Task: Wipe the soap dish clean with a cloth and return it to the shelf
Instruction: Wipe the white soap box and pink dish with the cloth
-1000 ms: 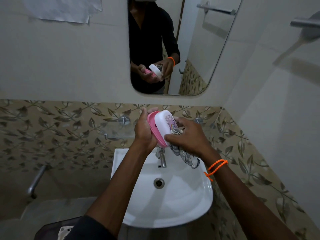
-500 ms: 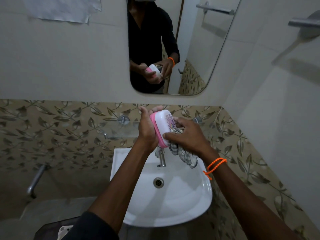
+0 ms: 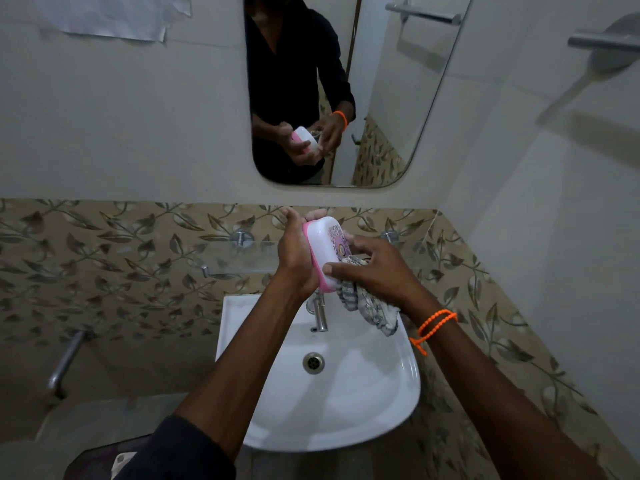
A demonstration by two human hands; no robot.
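Observation:
A pink and white soap dish (image 3: 323,249) with a printed lid is held upright on its edge above the sink. My left hand (image 3: 294,258) grips it from the left, fingers curled behind its top. My right hand (image 3: 370,271) holds a grey patterned cloth (image 3: 367,306) bunched against the dish's right side, thumb on the white lid; the cloth's loose end hangs below my palm. A glass shelf (image 3: 235,261) on metal brackets runs along the tiled wall just behind and left of my hands.
A white basin (image 3: 374,393) with a metal tap (image 3: 320,315) and drain (image 3: 313,362) lies directly below. A mirror (image 3: 381,98) hangs above. A towel bar (image 3: 602,41) sticks out at the upper right, a metal pipe (image 3: 65,365) at the lower left.
The dish has turned slightly more upright in my left hand, and my right hand with the cloth has slid a little down its right side.

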